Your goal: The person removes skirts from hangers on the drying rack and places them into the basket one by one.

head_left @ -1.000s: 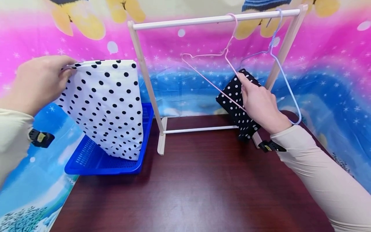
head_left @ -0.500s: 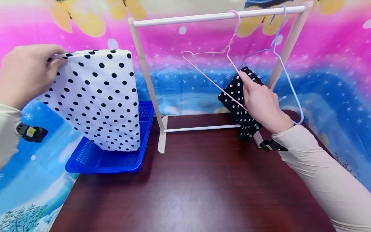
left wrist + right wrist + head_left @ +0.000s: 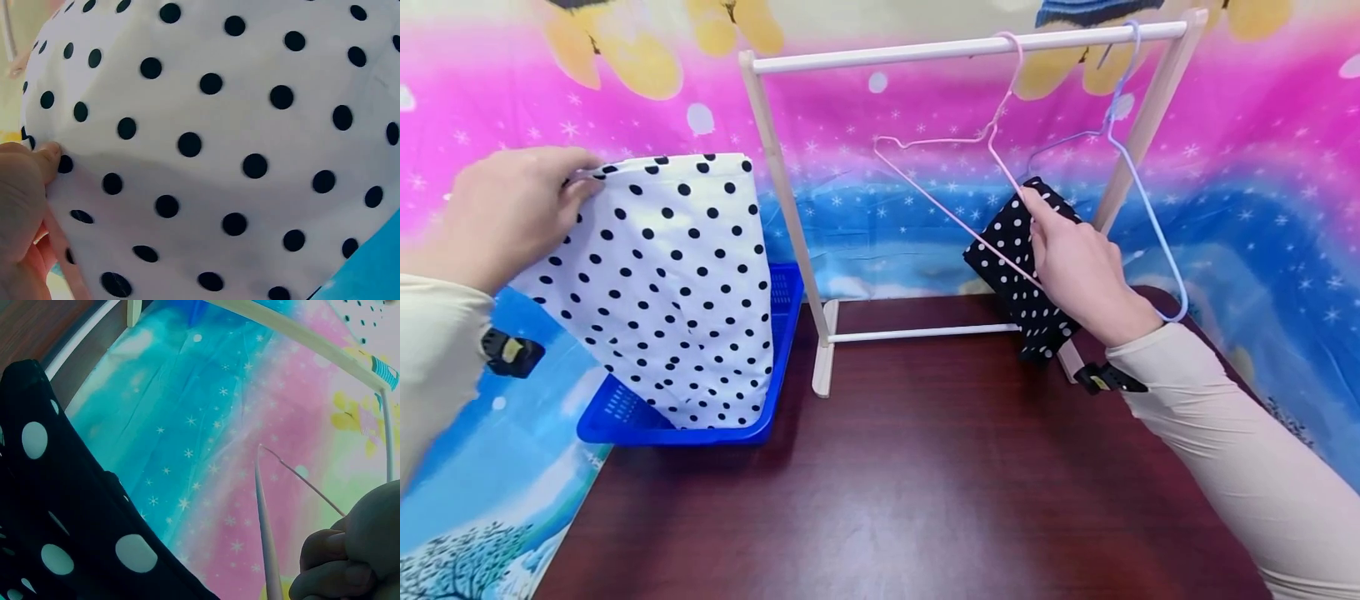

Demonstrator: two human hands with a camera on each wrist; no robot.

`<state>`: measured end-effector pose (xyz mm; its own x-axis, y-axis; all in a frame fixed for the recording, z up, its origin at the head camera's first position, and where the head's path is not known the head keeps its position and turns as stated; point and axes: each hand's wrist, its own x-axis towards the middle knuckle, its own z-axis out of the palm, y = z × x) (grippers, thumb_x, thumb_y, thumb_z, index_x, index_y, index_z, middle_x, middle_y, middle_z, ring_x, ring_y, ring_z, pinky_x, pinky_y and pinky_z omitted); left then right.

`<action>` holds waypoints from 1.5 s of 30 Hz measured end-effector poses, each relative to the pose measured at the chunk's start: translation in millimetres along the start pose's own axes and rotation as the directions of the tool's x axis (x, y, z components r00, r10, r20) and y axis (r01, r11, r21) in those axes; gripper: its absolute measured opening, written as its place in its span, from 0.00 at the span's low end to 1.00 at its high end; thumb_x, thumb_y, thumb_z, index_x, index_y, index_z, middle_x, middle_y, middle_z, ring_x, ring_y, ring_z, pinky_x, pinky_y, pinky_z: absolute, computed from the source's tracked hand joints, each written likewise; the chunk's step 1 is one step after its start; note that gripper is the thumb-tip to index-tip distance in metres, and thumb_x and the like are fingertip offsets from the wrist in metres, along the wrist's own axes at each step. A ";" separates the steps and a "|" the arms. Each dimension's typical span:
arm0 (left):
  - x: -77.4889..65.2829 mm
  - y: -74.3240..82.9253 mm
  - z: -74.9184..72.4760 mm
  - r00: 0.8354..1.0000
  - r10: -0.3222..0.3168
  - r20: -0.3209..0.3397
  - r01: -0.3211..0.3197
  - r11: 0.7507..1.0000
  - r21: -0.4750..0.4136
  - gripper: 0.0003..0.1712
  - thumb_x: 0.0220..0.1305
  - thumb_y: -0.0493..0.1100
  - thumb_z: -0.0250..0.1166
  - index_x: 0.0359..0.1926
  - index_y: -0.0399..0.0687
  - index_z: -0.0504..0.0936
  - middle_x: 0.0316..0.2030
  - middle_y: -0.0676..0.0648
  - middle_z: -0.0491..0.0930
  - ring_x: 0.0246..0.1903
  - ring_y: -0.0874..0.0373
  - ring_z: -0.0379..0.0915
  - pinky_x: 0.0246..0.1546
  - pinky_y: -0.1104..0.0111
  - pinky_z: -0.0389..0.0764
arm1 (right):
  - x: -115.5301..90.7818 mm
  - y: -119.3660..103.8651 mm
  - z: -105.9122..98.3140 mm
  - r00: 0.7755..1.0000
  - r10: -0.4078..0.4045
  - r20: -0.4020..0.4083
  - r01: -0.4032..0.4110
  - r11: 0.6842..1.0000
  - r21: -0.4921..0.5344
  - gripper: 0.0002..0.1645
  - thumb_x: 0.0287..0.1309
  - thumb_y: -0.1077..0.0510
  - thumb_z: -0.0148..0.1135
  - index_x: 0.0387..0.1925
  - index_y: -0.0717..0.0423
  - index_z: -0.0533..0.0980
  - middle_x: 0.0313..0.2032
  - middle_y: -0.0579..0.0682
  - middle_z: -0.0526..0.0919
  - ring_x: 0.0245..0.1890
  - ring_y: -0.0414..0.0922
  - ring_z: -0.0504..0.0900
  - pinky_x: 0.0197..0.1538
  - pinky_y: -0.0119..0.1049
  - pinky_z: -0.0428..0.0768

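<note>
My left hand (image 3: 512,208) pinches the top edge of a white cloth with black dots (image 3: 692,275), which hangs down over a blue basket (image 3: 625,433). In the left wrist view, thumb and fingers hold the edge of the cloth (image 3: 219,122), which fills most of the picture. On the right, my right hand (image 3: 1078,267) grips the side of a pink wire hanger (image 3: 992,132), hooked on the rack's rail. A black cloth with white dots (image 3: 1037,321) hangs at that hand, partly covered by it. The right wrist view has curled fingers beside the thin hanger wire (image 3: 267,550).
A wooden rack (image 3: 786,200) with a white rail (image 3: 880,57) stands on the dark red table (image 3: 910,467). Right of the pink hanger hangs a blue hanger (image 3: 1152,214), close to my right forearm. A colourful printed backdrop (image 3: 880,183) surrounds the table.
My left hand with the white cloth first rises and goes left, then comes back down and right, the cloth's lower end sinking into the basket. My right hand stays almost still on the pink hanger.
</note>
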<state>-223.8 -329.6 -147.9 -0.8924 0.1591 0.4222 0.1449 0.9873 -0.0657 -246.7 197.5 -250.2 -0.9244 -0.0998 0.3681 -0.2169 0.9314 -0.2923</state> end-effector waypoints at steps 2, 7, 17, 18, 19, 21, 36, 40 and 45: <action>2.3 -1.2 6.7 1.000 -0.004 -0.001 0.004 1.000 -0.007 0.17 0.77 0.38 0.54 0.60 0.32 0.75 0.50 0.23 0.78 0.43 0.27 0.76 0.52 0.35 0.75 | -0.2 0.2 0.8 1.000 -0.002 -0.001 0.002 1.000 -0.001 0.31 0.80 0.50 0.36 0.78 0.25 0.50 0.18 0.57 0.69 0.15 0.55 0.71 0.17 0.46 0.65; 9.0 -6.4 20.4 0.999 -0.030 0.030 0.031 0.999 -0.021 0.17 0.77 0.39 0.53 0.60 0.33 0.74 0.50 0.24 0.79 0.43 0.27 0.77 0.49 0.35 0.76 | -1.6 2.1 2.1 1.000 -0.004 -0.012 0.003 1.000 -0.003 0.31 0.80 0.49 0.36 0.78 0.27 0.51 0.17 0.56 0.68 0.14 0.53 0.69 0.16 0.44 0.63; 10.1 -8.2 61.6 0.987 0.093 0.134 -0.093 0.996 -0.010 0.12 0.73 0.36 0.57 0.53 0.40 0.78 0.46 0.30 0.83 0.39 0.35 0.80 0.41 0.38 0.78 | 0.9 2.4 4.3 1.000 -0.020 -0.021 0.020 1.000 -0.007 0.30 0.80 0.49 0.37 0.78 0.29 0.51 0.16 0.56 0.68 0.14 0.52 0.68 0.15 0.44 0.63; 9.0 -6.7 66.1 0.986 0.103 0.130 -0.102 0.995 -0.011 0.12 0.73 0.35 0.57 0.53 0.40 0.79 0.47 0.30 0.83 0.41 0.34 0.80 0.42 0.37 0.78 | 1.1 2.5 4.0 1.000 -0.019 -0.019 0.019 1.000 -0.007 0.31 0.80 0.49 0.36 0.78 0.29 0.51 0.16 0.56 0.68 0.13 0.52 0.68 0.15 0.44 0.63; 8.1 -5.1 70.5 0.987 0.109 0.118 -0.108 0.994 -0.016 0.12 0.72 0.35 0.56 0.53 0.40 0.79 0.48 0.30 0.83 0.43 0.34 0.80 0.44 0.37 0.78 | 1.3 2.6 3.8 1.000 -0.019 -0.016 0.019 1.000 -0.006 0.31 0.80 0.49 0.36 0.78 0.29 0.51 0.16 0.56 0.68 0.13 0.52 0.68 0.15 0.44 0.63; 6.5 -1.7 78.9 0.988 0.120 0.100 -0.118 0.993 -0.027 0.13 0.72 0.34 0.56 0.54 0.40 0.79 0.50 0.30 0.82 0.47 0.32 0.79 0.48 0.36 0.77 | 1.5 3.1 3.3 1.000 -0.019 -0.014 0.019 1.000 -0.006 0.31 0.80 0.49 0.36 0.78 0.28 0.50 0.16 0.56 0.68 0.13 0.52 0.68 0.15 0.44 0.63; -26.3 20.1 137.2 0.966 0.246 0.073 -0.237 0.964 -0.120 0.12 0.67 0.30 0.59 0.50 0.39 0.78 0.44 0.34 0.85 0.41 0.38 0.82 0.37 0.46 0.84 | -0.3 4.4 4.7 0.999 -0.017 -0.027 0.017 1.000 -0.014 0.31 0.80 0.49 0.36 0.78 0.28 0.51 0.15 0.55 0.67 0.13 0.52 0.67 0.15 0.43 0.63; -41.0 25.9 145.6 0.955 0.254 0.155 -0.241 0.966 -0.096 0.08 0.65 0.29 0.56 0.41 0.43 0.77 0.37 0.40 0.84 0.38 0.42 0.81 0.31 0.48 0.83 | 0.2 3.9 4.9 1.000 -0.014 -0.021 0.013 1.000 -0.008 0.31 0.80 0.49 0.36 0.78 0.27 0.51 0.15 0.56 0.67 0.14 0.52 0.68 0.16 0.44 0.63; -56.9 30.0 158.5 0.916 0.286 0.282 -0.269 0.958 -0.099 0.13 0.58 0.24 0.56 0.33 0.47 0.77 0.31 0.47 0.81 0.33 0.49 0.78 0.28 0.53 0.81 | -0.1 5.1 3.8 1.000 -0.006 -0.025 0.006 1.000 -0.009 0.31 0.80 0.49 0.36 0.78 0.28 0.51 0.15 0.56 0.66 0.14 0.53 0.68 0.16 0.45 0.63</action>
<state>-236.4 -308.6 -317.2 -0.8963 0.4288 0.1127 0.4211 0.9029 -0.0865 -248.9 200.9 -255.0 -0.9150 -0.0963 0.3917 -0.2192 0.9339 -0.2824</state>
